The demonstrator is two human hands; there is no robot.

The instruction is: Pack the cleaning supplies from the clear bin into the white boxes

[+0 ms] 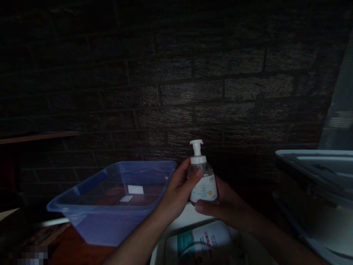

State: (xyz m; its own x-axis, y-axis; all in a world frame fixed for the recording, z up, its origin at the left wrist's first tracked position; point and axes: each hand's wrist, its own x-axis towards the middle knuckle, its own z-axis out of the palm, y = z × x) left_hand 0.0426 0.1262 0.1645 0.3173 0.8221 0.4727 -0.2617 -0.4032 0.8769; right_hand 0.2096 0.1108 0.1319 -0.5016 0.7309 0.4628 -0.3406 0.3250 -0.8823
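A clear pump bottle (204, 186) with a white pump top and a white printed label stands nearly upright between my hands, tilted slightly. My left hand (182, 182) wraps its upper left side, the thumb lying across the front near the shoulder. Low on the right, my right hand (224, 202) grips the base, with its thumb on the front bottom edge; its other fingers are mostly hidden behind the bottle. Just below lies a larger white bottle (217, 235) with a green and white label, in a white bin (183, 221).
To the left sits a translucent blue plastic tub (102, 228) with white paper pieces in it. Lidded storage boxes (317, 176) are stacked on the right. A dark brick wall (176, 92) rises behind, and a shelf edge (41, 137) juts in at the left.
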